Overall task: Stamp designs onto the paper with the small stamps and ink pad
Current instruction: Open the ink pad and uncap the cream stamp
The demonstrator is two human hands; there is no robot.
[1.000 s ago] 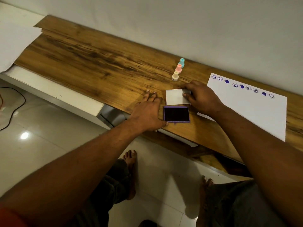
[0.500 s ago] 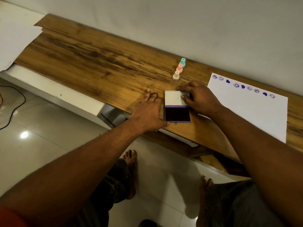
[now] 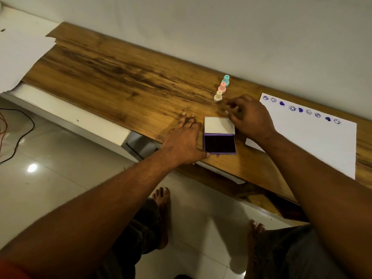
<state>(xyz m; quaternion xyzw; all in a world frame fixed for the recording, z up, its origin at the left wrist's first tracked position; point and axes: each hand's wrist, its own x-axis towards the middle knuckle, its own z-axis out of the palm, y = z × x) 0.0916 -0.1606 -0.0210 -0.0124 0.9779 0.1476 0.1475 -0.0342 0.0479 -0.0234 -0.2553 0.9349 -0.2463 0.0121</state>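
Three stamps (image 3: 222, 88) upright | ink pad (image 3: 219, 143) (lid open) | both hands' fingers spread, empty.

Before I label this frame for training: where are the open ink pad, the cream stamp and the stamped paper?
ink pad (image 3: 219, 144), head view, on the dark ink surface.
cream stamp (image 3: 218, 96), head view, on its body.
paper (image 3: 314, 141), head view, on its blank middle.

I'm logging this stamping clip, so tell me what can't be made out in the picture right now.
Head view only:
- Stamps: the design faces point down at the table, hidden.
- Right hand: fingertips motion-blurred, so whether they touch anything is unclear.
- Paper: near-left corner hidden under the right forearm; the prints are too small to read in detail.
- Ink pad: surface too dark to judge.
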